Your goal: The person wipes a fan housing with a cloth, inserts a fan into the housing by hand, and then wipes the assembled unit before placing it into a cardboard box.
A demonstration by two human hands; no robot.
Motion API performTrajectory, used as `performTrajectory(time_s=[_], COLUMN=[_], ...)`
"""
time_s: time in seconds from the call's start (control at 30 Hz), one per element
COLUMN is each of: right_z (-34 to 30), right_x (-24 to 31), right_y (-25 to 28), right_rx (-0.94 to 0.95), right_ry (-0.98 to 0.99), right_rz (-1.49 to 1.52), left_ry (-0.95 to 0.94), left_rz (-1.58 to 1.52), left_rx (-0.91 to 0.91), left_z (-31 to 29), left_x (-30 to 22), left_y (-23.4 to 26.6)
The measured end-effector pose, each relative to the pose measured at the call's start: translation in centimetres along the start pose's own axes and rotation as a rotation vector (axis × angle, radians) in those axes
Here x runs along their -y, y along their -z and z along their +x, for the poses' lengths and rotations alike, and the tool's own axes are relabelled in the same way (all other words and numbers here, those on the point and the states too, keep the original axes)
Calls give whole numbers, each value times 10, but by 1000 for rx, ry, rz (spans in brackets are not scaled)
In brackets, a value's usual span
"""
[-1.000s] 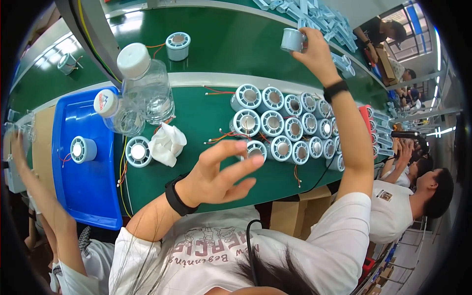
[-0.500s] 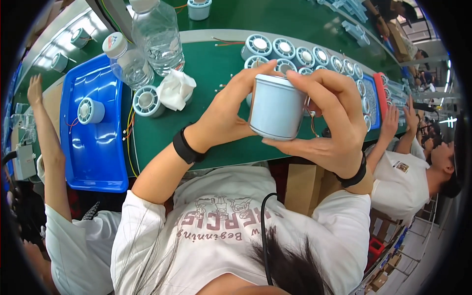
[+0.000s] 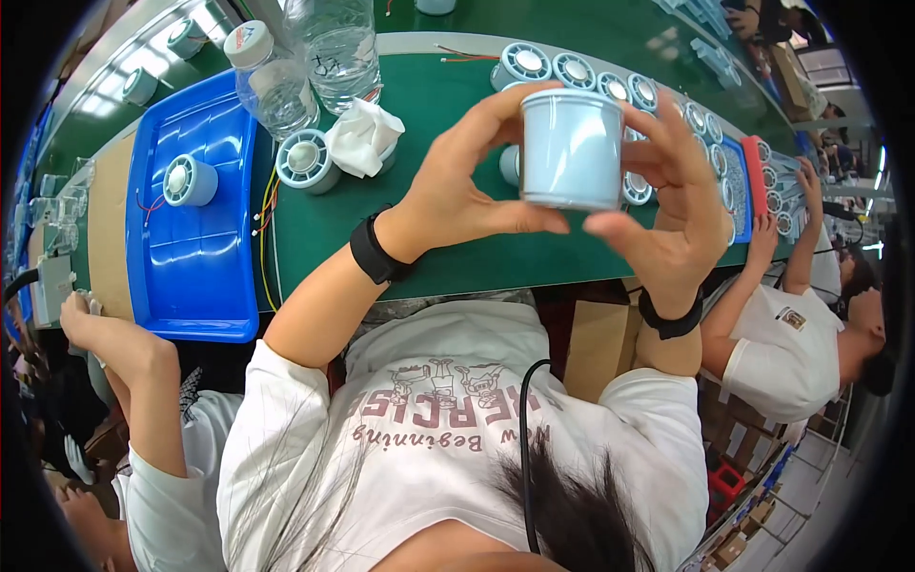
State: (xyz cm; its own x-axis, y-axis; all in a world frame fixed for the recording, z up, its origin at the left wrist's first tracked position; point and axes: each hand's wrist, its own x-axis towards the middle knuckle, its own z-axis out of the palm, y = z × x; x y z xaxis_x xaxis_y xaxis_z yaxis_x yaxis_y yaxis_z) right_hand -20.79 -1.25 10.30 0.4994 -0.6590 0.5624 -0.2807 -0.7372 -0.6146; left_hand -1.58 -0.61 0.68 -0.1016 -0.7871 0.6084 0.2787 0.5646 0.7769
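A light-blue cylindrical fan housing (image 3: 572, 153) is held up in front of me, its smooth side facing me. My left hand (image 3: 477, 176) grips it from the left, fingers at its upper edge and thumb under its lower edge. From the right, the curled fingers of my right hand (image 3: 672, 191) touch the housing's edge, while that thumb stands a little off below it. Behind my hands, several similar fan housings (image 3: 526, 65) with round vented tops stand in rows on the green table (image 3: 400, 124).
To the left lies a blue tray (image 3: 195, 272) bearing one housing. Beside it are two clear bottles (image 3: 338, 57), another housing (image 3: 307, 160) and a crumpled white tissue (image 3: 365, 136). A red-edged blue bin (image 3: 755, 176) stands right. Co-workers sit on both sides.
The fan housing has turned more upright, and its wires no longer show. My right thumb has come off its lower edge. The left co-worker's arm has lowered.
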Motion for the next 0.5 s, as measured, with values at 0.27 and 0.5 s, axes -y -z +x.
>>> performTrajectory(time_s=[0.27, 0.5], right_z=[-9, -14], right_x=[-18, -26], right_y=[-22, -42], right_rx=[-24, 84], right_ry=[-267, -391], right_rz=[427, 708], left_ry=[-476, -744], left_rz=[667, 696], left_rx=[-5, -74], left_z=[13, 14], left_x=[-1, 11], left_y=[19, 10])
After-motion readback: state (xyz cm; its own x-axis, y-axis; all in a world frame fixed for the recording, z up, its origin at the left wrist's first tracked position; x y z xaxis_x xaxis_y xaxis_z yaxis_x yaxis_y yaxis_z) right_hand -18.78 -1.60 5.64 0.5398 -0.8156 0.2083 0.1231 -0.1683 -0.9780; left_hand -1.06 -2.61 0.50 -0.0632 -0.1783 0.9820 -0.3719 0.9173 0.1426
